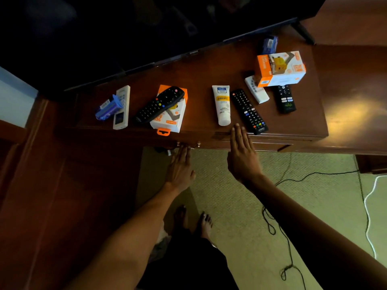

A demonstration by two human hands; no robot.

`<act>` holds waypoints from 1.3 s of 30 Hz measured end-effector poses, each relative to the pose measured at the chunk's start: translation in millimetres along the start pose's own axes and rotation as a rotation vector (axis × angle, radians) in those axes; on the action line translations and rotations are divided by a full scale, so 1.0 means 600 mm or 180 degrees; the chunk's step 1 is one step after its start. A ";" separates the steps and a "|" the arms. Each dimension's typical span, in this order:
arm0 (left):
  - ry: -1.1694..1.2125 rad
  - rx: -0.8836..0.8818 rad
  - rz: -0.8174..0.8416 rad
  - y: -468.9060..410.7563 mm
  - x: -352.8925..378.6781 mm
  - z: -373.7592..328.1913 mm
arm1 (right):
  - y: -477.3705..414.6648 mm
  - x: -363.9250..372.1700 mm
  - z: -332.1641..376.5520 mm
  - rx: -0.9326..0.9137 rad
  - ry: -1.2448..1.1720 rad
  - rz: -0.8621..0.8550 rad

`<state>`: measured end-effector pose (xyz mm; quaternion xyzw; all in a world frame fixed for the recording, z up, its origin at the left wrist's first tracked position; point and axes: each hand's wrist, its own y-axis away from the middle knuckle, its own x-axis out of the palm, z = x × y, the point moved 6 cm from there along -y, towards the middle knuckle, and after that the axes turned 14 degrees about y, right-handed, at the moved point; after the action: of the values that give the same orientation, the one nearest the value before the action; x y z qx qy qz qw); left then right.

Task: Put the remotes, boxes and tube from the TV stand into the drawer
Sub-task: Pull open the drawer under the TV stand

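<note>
Fingers of the left hand (180,168) reach under the front edge of the TV stand (201,68), touching the small metal drawer handle (188,145); whether that grip has closed on the handle cannot be told. The right hand (243,155) is flat, its grip spread and empty, fingertips at the stand's front edge just beside the cap of the white tube (222,104) and the near end of a long black remote (249,110).

The drawer front (261,143) sits flush, shut, below the stand's top. On top, from the person's left: a blue packet (107,107) leaning on a white remote (121,107); a black remote with coloured buttons (160,104) lying across an orange-and-white box (170,114); then the tube and long remote. Further right, a larger orange-and-white box (281,68) rests over a second white remote (256,91) and a short black remote (285,99), with a small blue box (270,43) behind, near the TV foot.

The tube's blue label seems to read "Soft"; other print is too small to read. Black cable (278,225) and white cable (368,206) trail over the carpet.
</note>
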<state>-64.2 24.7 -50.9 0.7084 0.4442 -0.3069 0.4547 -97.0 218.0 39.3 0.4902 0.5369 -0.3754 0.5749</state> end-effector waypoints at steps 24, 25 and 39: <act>0.0565 0.0434 -0.0454 0.135 -0.045 -0.017 | 0.063 0.004 0.021 -0.0120 -0.0455 -0.0184; 0.0666 0.0549 -0.0814 0.139 -0.066 -0.013 | 0.069 0.009 0.023 -0.0146 -0.0448 -0.0153; -0.0205 -0.0042 -0.0331 0.108 -0.106 0.074 | 0.088 0.064 0.041 -0.0198 0.0050 0.0307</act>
<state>-33.5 -51.0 8.7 0.6711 0.4676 -0.3498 0.4568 -34.8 210.3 8.8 0.5004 0.5285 -0.3264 0.6031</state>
